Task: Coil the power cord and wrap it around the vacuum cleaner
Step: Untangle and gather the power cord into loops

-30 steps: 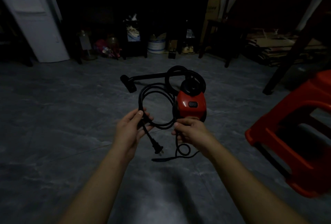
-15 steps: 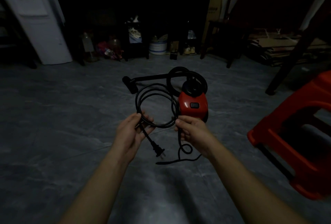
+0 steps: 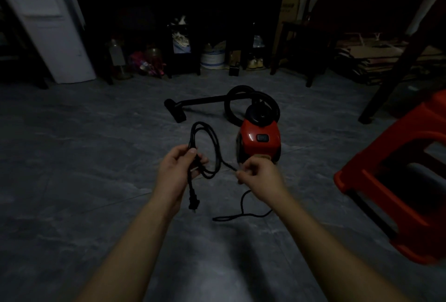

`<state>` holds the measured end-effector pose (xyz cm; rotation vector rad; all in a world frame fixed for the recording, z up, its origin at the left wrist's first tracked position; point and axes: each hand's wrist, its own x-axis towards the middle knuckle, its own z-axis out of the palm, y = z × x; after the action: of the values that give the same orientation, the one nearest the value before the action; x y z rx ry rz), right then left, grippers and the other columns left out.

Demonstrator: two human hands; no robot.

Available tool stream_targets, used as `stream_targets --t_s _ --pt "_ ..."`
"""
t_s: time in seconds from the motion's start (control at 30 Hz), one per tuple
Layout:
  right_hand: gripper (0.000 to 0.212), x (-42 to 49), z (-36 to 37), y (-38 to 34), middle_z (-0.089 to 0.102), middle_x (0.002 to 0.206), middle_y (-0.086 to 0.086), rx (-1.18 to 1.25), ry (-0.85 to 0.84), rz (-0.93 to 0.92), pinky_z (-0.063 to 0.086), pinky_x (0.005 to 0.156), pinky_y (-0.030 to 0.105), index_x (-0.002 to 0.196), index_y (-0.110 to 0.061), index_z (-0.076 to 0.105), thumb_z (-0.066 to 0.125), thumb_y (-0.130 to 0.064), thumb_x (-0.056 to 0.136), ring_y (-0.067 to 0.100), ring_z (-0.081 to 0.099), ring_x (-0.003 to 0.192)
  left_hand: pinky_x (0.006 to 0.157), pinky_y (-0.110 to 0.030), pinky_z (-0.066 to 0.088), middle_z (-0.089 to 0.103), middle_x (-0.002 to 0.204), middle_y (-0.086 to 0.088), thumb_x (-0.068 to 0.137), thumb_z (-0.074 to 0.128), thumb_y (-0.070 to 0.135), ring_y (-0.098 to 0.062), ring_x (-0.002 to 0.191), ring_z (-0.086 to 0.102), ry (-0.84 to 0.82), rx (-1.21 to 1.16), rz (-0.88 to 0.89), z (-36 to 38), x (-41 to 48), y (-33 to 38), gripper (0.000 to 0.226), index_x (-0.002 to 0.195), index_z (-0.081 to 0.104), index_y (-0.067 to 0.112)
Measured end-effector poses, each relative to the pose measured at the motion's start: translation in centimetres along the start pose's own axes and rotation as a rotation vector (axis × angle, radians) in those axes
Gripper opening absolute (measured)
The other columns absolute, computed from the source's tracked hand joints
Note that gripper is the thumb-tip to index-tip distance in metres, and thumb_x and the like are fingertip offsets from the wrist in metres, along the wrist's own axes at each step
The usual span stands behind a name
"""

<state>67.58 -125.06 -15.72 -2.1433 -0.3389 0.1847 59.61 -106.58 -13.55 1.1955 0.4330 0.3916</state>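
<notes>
Power cord [image 3: 214, 142] coiled in left hand [image 3: 179, 169]; right hand [image 3: 259, 176] pinches slack.

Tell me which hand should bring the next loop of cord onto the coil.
The right hand, probably: it pinches the free run of the power cord, with slack on the floor below it. The left hand is occupied gripping the coil, plug dangling.

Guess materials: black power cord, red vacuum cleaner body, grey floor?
Black power cord: likely rubber or PVC jacket, matte; it bends in limp loops.
Red vacuum cleaner body: probably moulded plastic, semi-gloss; small highlight on rounded shell.
Grey floor: stone-look tile, seams visible.
</notes>
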Motion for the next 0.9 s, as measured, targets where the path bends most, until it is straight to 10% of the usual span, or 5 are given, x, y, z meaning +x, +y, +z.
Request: stream_targets --t_s 0.3,0.5,0.9 --pt "0.001 -1.1 -0.5 -1.5 0.067 0.083 -0.015 -0.252 -0.191 -0.243 0.039 0.062 0.009 0.089 -0.027 0.071 0.071 -0.028 0.088 -0.005 0.059 0.077 0.075 -0.030 0.060 0.076 0.087 -0.007 0.094 0.064 0.014 -0.021 0.080 0.075 -0.077 0.257 0.082 0.0 -0.2 -0.4 0.013 0.105 0.067 0.008" --pt "0.010 -0.9 -0.2 -2.4 0.074 0.091 -0.008 -0.035 -0.254 -0.283 0.055 0.077 0.017 0.095 -0.021 0.076 0.070 -0.017 0.089 0.002 0.068 0.087 0.065 -0.012 0.051 0.077 0.080 0.000 0.094 0.066 0.020 -0.006 0.075 0.073 -0.223 0.494 0.087 0.6 -0.7 -1.4 0.011 0.100 0.073 0.014" --pt "0.011 0.1 -0.5 -0.4 0.067 0.084 -0.004 0.051 -0.002 -0.288 0.054 0.069 0.025 0.090 -0.018 0.064 0.074 -0.021 0.086 0.010 0.065 0.078 0.051 -0.027 0.052 0.041 0.055 0.004 0.101 0.052 0.025 -0.008 0.039 0.030 -0.294 0.050 -0.278 0.6 -0.6 0.6 0.024 0.086 0.060 0.008"
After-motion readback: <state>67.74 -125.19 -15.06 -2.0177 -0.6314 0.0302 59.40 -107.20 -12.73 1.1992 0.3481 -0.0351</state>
